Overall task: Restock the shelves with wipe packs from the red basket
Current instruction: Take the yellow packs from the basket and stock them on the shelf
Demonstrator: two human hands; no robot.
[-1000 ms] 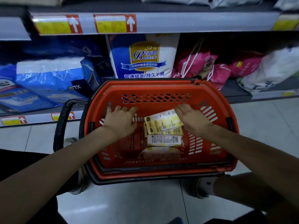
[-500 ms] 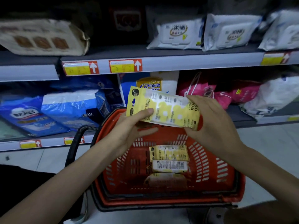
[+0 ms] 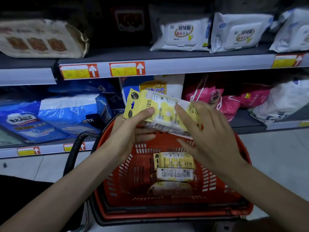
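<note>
Price tag: "3"; blue pack: "XL"; white pack: "羽绒服"; pink bag: "TOY"; held wipe pack: "RO".

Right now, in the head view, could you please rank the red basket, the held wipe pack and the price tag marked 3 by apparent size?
1. red basket
2. held wipe pack, enlarged by nearness
3. price tag marked 3

open gap on upper shelf, beige pack left, white wipe packs right
</note>
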